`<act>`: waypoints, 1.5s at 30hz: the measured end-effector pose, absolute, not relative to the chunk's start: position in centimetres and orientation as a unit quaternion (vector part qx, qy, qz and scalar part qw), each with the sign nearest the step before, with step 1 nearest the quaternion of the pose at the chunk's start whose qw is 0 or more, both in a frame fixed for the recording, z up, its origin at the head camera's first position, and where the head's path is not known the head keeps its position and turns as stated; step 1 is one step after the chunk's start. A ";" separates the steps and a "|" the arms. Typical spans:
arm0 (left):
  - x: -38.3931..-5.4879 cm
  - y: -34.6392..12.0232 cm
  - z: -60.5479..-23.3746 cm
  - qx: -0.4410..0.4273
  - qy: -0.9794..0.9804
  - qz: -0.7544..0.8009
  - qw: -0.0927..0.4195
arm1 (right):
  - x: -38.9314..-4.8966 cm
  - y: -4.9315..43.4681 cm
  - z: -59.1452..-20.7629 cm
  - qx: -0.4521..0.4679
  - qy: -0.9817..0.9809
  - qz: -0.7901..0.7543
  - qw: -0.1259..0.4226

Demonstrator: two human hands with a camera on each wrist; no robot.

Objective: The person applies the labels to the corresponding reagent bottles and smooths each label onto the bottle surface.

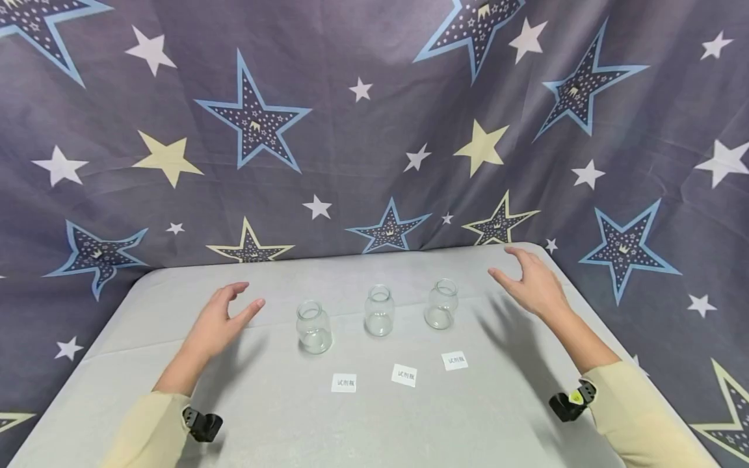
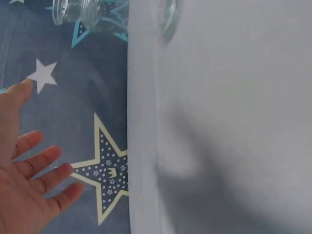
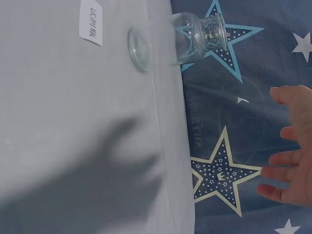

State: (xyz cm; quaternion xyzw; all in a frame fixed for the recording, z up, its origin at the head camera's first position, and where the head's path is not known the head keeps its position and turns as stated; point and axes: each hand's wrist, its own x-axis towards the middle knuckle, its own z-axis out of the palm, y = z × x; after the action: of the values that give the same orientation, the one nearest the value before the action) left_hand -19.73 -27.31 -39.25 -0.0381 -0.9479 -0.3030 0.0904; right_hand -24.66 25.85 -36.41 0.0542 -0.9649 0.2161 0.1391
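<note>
Three clear glass jars stand upright and lidless across the table: a left jar (image 1: 314,328), a middle jar (image 1: 380,312) and a right jar (image 1: 441,304). In front of them lie three white paper labels with printed characters: a left label (image 1: 343,383), a middle label (image 1: 404,375) and a right label (image 1: 454,361). My left hand (image 1: 219,322) hovers left of the left jar, fingers spread and holding nothing. Beyond the right jar, my right hand (image 1: 535,283) hangs over the table with its thumb and fingers apart, touching nothing. Each wrist view shows one jar in part.
A pale grey cloth covers the table (image 1: 263,416). Behind and beside it hangs a dark curtain (image 1: 351,162) patterned with stars. Small black cameras are strapped at the left wrist (image 1: 201,424) and right wrist (image 1: 572,402). Both hands cast shadows on the cloth.
</note>
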 end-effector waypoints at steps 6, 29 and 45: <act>-18.8 -26.5 -40.4 -0.052 -0.931 -0.347 0.098 | -23.9 25.2 -36.7 0.070 -0.950 0.273 0.135; -16.1 -22.6 -42.8 -0.096 -0.907 -0.406 0.057 | -20.3 20.0 -38.8 0.129 -0.917 0.360 0.116; -15.8 -21.0 -43.8 -0.124 -0.894 -0.431 -0.003 | -19.5 16.0 -40.3 0.182 -0.903 0.386 0.046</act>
State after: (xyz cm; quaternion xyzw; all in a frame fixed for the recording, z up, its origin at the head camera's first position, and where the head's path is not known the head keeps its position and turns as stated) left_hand -15.76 -20.95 -43.80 -0.1240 -0.8939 -0.4307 -0.0031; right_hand -19.48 16.01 -40.30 0.1816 -0.9032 0.3861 0.0457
